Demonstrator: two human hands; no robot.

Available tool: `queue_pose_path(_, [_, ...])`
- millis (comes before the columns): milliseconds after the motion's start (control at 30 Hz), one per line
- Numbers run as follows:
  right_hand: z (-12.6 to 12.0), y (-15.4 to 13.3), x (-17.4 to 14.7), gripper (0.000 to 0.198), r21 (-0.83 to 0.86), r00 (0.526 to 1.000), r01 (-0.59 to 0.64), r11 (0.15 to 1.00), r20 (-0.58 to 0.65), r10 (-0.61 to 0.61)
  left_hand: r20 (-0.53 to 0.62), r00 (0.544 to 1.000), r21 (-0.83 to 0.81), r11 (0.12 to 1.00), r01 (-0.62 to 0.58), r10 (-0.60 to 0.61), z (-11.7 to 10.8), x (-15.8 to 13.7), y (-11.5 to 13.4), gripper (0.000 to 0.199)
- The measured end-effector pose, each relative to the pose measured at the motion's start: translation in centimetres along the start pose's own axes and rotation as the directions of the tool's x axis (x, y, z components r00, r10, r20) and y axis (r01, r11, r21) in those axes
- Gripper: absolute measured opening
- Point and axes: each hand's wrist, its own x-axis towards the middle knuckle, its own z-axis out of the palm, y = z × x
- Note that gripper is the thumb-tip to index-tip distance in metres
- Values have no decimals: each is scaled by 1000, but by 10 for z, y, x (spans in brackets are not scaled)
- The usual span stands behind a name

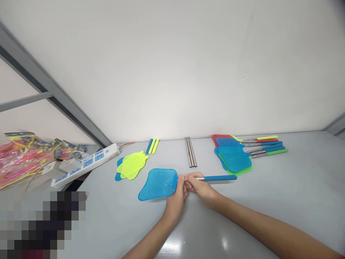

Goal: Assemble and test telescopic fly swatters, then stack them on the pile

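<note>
Both hands grip one blue fly swatter (160, 183) above the grey table. My left hand (178, 194) is closed round its neck, just where the mesh head joins the metal rod. Right beside it, my right hand (199, 187) is wrapped round the rod, and the blue sleeve of the handle sticks out to the right. Behind the hands lie several bare metal rods (191, 153). To the left are yellow and blue swatter heads (133, 165) in an overlapping pile, with blue and yellow handle sleeves (152, 146) behind them.
Swatters with rods and coloured handles (234, 158) lie stacked at the right. A white power strip (88, 165) with plugs runs along the left edge, next to plastic bags of pink and yellow items (29, 158). A pale wall (188, 72) rises behind the table (296, 187).
</note>
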Motion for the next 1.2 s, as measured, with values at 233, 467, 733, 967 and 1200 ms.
queue_pose_path(233, [0, -2, -1, 41, 46, 1000, -9, 999, 9, 9, 48, 999, -45, 999, 9, -6, 0, -1, 0, 38])
queue_pose_path(467, [-4, -2, -2, 40, 35, 997, -24, 999, 78, 21, 3, 999, 60, 997, -39, 39, -2, -4, 5, 31])
queue_pose_path(733, [1, -7, -2, 38, 61, 997, -68, 996, 26, 67, 34, 996, 96, 992, -81, 78, 2, -6, 8, 40])
queue_pose_path(967, [2, -9, 1, 36, 96, 998, -70, 993, 10, 69, 65, 993, 106, 989, -104, 97, 0, -2, 4, 40])
queue_pose_path(1200, [2, -13, 1, 36, 107, 997, -73, 992, 29, 71, 85, 991, 145, 982, -118, 106, -2, 1, 1, 39])
